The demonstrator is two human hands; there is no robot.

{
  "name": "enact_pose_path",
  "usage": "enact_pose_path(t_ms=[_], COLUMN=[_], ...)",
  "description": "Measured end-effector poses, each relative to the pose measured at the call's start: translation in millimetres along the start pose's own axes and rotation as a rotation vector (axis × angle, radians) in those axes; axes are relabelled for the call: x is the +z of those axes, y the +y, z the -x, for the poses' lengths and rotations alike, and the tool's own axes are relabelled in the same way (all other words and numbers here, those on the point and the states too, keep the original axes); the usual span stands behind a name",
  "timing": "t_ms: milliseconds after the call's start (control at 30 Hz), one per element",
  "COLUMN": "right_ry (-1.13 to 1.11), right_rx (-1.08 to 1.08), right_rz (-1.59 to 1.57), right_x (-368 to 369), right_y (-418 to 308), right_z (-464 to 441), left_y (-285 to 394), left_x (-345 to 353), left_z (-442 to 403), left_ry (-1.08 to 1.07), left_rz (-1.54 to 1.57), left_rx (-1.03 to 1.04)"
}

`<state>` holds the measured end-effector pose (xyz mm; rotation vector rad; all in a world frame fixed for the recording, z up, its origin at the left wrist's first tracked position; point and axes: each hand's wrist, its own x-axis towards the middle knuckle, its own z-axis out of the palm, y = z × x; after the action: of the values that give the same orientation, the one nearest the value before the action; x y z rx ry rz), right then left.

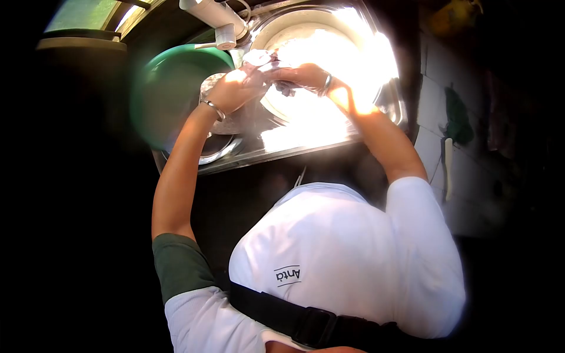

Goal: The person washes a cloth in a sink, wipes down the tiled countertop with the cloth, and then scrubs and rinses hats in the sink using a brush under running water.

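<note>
My left hand (237, 91), with a bangle at the wrist, reaches over the metal sink between a green basin and a bright round basin. Its fingers meet those of my right hand (300, 76), which comes in from the right over the round basin (315, 29). Both hands are closed on a small crumpled cloth-like item (285, 89), dark in part and pale in part. Glare and blur hide its exact shape. Below my left wrist lies a pale, patterned item (209, 86), partly hidden by the hand.
The large green basin (168, 88) stands on the left side. A white tap or spout (222, 26) hangs above, near my left hand. The sink's metal front edge (253, 157) runs below my forearms. A long pale handle (448, 167) stands against white tiles at the right.
</note>
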<state>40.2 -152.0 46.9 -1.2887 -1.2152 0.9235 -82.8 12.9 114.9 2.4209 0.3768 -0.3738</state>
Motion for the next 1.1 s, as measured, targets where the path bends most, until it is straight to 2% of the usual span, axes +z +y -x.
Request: enact_pose_path(t_ms=[33, 100, 167, 200, 233, 300, 367, 433, 500, 600, 667, 700, 767, 800, 833, 867, 900, 967, 1000, 1100], right_ry=[0.111, 0.363, 0.530, 0.610, 0.586, 0.631, 0.619, 0.707, 0.747, 0.588, 0.807, 0.889, 0.934, 0.898, 0.828, 0.761, 0.787, 0.816, 0.720, 0.671], right_rx=[0.210, 0.116, 0.041, -0.004, -0.005, 0.005, -0.021, -0.004, 0.016, 0.274, 0.357, 0.390, 0.330, 0.274, 0.266, 0.256, 0.145, -0.090, -0.135, -0.060], right_rz=[-0.740, -0.834, -0.955, -1.007, -1.141, -1.348, -1.361, -1.200, -1.085, 0.331, -0.409, -0.792, -1.345, -1.487, -1.446, -1.402, -1.454, -1.563, -1.596, -1.542], right_x=[3.6, 12.9, 18.5, 21.2, 20.6, 19.0, 14.6, 14.4, 10.3, -10.0, -4.3, 0.7, 20.5, 29.9, 41.7, 53.3, 50.3, 43.5, 39.1, 23.5], right_y=[-10.2, -26.3, -23.2, -24.2, -25.7, -29.2, -21.6, -19.2, -18.0, -5.7, 14.1, 26.0, 29.8, 44.3, 63.3, 82.0, 50.5, -16.0, -4.1, 19.9], right_z=[-6.4, -8.0, -17.9, -22.8, -28.1, -33.7, -43.8, -47.9, -49.2, -51.2, -44.1, -40.0, -22.2, -18.7, -19.6, -20.6, -20.0, -18.8, -19.0, -27.9], left_y=[-6.4, -40.4, -17.3, -6.9, 0.0, 0.9, 2.4, 6.4, 21.1, -2.0, -18.4, -15.7, -10.6, -22.5, -28.3, -8.2, -2.0, 1.4, 40.1, 28.4], left_x=[2.3, 10.5, -0.9, -4.3, -5.2, -9.4, -11.5, -11.3, -14.9, -5.2, -3.5, -3.9, -4.3, 3.2, 5.7, 3.2, 6.1, 19.0, 13.7, 32.2], left_z=[-11.4, -42.6, -47.8, -47.1, -46.4, -48.8, -57.3, -63.2, -52.8, -70.7, -80.7, -79.5, -77.2, -78.9, -82.1, -72.4, -69.3, -67.9, -49.5, -54.3], left_ry=[0.042, 0.049, -0.086, -0.112, -0.132, -0.205, -0.299, -0.381, -0.296, -0.239, -0.219, -0.217, -0.204, -0.161, -0.116, -0.082, -0.072, -0.066, -0.046, 0.079], left_rz=[0.036, 0.022, 0.044, -0.063, -0.170, -0.100, -0.003, 0.088, 0.402, -0.077, -0.356, -0.298, -0.180, 0.083, 0.344, 0.299, 0.279, 0.043, 0.095, -0.259], left_rx=[0.000, -0.036, -0.133, -0.140, -0.144, -0.093, -0.079, -0.050, -0.014, 0.121, 0.317, 0.264, 0.158, 0.079, 0.004, -0.015, 0.001, -0.023, -0.007, 0.110])
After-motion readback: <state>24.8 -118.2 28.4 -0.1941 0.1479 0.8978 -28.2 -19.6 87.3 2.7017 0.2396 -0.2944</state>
